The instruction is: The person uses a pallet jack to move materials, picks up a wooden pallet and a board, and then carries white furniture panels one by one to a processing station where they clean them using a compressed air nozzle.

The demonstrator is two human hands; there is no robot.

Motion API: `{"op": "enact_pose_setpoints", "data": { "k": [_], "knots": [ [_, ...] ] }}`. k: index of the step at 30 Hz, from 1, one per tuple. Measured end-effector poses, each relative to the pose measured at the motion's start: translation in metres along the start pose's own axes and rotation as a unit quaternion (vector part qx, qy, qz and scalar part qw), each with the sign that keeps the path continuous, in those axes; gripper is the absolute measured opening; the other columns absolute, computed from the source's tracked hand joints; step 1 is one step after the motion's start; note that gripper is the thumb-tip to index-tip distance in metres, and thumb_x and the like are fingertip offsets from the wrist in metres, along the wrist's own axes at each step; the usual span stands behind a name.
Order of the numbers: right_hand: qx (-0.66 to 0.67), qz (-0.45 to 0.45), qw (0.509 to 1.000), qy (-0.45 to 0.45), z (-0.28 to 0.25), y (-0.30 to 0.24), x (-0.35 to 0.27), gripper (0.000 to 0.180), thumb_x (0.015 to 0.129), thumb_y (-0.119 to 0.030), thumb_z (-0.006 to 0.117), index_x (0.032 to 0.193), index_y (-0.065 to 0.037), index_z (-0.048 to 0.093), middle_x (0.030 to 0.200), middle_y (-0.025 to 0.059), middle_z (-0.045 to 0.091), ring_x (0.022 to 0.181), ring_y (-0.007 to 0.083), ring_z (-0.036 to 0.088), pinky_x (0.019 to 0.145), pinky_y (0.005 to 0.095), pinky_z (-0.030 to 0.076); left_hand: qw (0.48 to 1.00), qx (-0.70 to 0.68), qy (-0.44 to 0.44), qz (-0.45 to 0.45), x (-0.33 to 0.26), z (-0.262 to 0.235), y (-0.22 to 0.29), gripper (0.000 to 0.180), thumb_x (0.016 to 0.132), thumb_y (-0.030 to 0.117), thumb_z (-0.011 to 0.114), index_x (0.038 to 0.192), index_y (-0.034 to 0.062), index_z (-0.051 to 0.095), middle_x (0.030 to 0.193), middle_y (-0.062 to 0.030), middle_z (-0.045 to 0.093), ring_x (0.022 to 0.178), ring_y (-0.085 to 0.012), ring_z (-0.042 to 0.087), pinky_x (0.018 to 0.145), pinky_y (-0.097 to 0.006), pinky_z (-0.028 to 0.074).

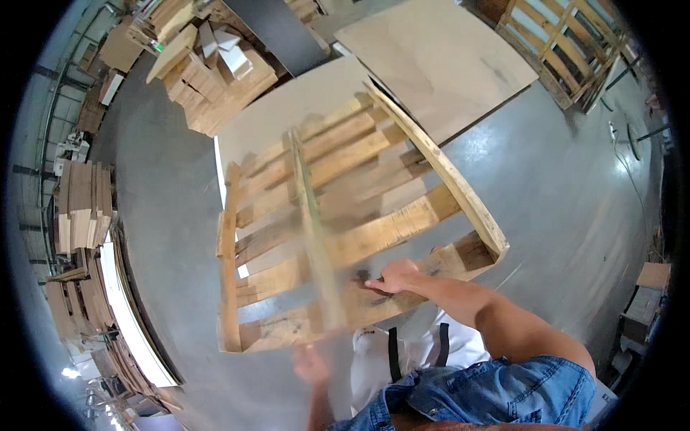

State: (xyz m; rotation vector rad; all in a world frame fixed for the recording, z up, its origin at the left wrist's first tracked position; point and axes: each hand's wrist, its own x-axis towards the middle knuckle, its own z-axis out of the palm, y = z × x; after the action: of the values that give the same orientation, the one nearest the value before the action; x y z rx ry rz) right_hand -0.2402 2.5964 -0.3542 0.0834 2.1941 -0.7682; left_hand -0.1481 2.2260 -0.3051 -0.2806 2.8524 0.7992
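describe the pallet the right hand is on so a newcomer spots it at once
Start from the grey floor, then find the big tan panel at the top, right of centre. Just below it and to the left is a slatted wooden pallet. Unlike the other pallet at upper right, this one has the person's right hand on it.

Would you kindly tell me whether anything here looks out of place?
Mainly the white pieces at the upper left: they lie jumbled at odd angles on the brown stack. The pallet held by the right hand shows no clear break, though its middle runner is partly blurred.
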Motion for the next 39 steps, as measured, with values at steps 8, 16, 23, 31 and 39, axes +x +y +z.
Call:
{"op": "enact_pose_setpoints", "data": {
  "k": [8,16,23,31,39],
  "knots": [
    [0.035,0.064,0.997,0.016,0.013,-0.052,-0.106,0.090,0.090,-0.081,0.026,0.105,-0.008,0.076,0.108,0.0198,0.071,0.105,0.0388,0.066,0.090,0.0486,0.051,0.650,-0.696,0.039,-0.303,0.032,-0.084,-0.085,0.087,0.093,0.039,0.068,0.153,-0.0019,0.021,0.150,-0.0267,0.035,0.129,-0.0342,0.048,0.106,-0.046,0.043],
    [0.092,0.078,0.993,0.012,0.080,-0.067,-0.224,0.094,0.088,-0.083,0.026,0.092,-0.004,0.076,0.097,0.0245,0.070,0.098,0.0418,0.066,0.087,0.0474,0.050,0.708,-0.663,-0.061,-0.234,0.016,-0.101,-0.047,0.081,0.092,0.043,0.065,0.150,0.0019,0.026,0.148,-0.0220,0.038,0.128,-0.0344,0.049,0.106,-0.047,0.044],
    [0.137,0.094,0.983,0.080,0.131,-0.048,-0.302,0.101,0.085,-0.087,0.021,0.104,-0.002,0.074,0.104,0.0276,0.068,0.106,0.0456,0.062,0.094,0.0485,0.047,0.771,-0.614,-0.109,-0.128,-0.016,-0.116,-0.020,0.070,0.091,0.042,0.063,0.145,0.0047,0.036,0.144,-0.0175,0.044,0.126,-0.0335,0.052,0.104,-0.046,0.045],
    [0.216,0.137,0.961,0.104,0.194,0.078,-0.498,0.090,0.091,-0.079,0.031,0.129,-0.003,0.063,0.129,0.0285,0.059,0.123,0.0443,0.053,0.106,0.0474,0.040,0.812,-0.528,-0.247,0.027,-0.171,-0.052,0.080,0.051,0.091,0.033,0.059,0.134,0.0056,0.050,0.130,-0.0144,0.057,0.119,-0.0301,0.057,0.100,-0.043,0.049],
    [0.337,0.163,0.876,0.303,0.308,0.240,-0.626,0.105,0.084,-0.088,0.031,0.122,0.005,0.064,0.131,0.0295,0.059,0.126,0.0424,0.053,0.107,0.0464,0.040,0.738,-0.494,-0.455,-0.070,-0.296,0.075,0.217,0.042,0.091,0.025,0.054,0.122,-0.0028,0.053,0.121,-0.0171,0.061,0.113,-0.0316,0.061,0.095,-0.044,0.052]
  ]
}}
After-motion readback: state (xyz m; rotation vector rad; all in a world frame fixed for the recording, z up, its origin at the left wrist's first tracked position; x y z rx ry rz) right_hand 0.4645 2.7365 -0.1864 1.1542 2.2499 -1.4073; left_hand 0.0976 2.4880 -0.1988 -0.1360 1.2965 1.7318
